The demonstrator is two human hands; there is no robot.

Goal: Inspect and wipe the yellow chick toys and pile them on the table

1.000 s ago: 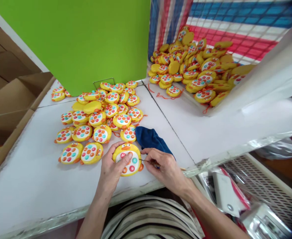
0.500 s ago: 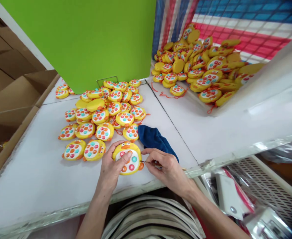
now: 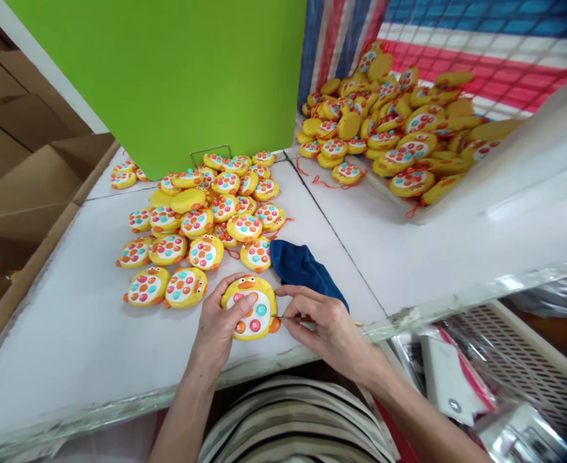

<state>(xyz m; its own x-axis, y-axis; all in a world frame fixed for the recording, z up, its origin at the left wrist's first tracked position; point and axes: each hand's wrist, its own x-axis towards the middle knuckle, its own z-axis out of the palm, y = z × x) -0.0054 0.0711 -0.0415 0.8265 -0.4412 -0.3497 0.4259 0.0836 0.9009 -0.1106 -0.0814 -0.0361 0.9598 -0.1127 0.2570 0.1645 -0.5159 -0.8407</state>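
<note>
A yellow duck-shaped toy (image 3: pixel 262 309) with a white belly and coloured round buttons lies face up in my left hand (image 3: pixel 219 319), the thumb pressed over its belly. Close by on the right, my right hand (image 3: pixel 322 321) pinches a thin dark pointed tool (image 3: pixel 287 317), its tip at the toy's right edge just above the orange foot. What the tool is exactly I cannot make out. Behind my right hand lies a crumpled dark blue cloth (image 3: pixel 302 267). Several like duck toys (image 3: pixel 206 252) are spread and stacked on the white table beyond my left hand.
A green board (image 3: pixel 167 83) stands at the back of the table (image 3: pixel 71 347). To the right a bin with striped lining (image 3: pixel 495 77) holds a heap of duck toys (image 3: pixel 384 122). Cardboard boxes (image 3: pixel 32 180) stand at left; a white plastic basket (image 3: pixel 519 354) sits low at right.
The view has shifted slightly. The toy stays in my left hand, and the thin tool in my right hand remains at the toy's right edge.
</note>
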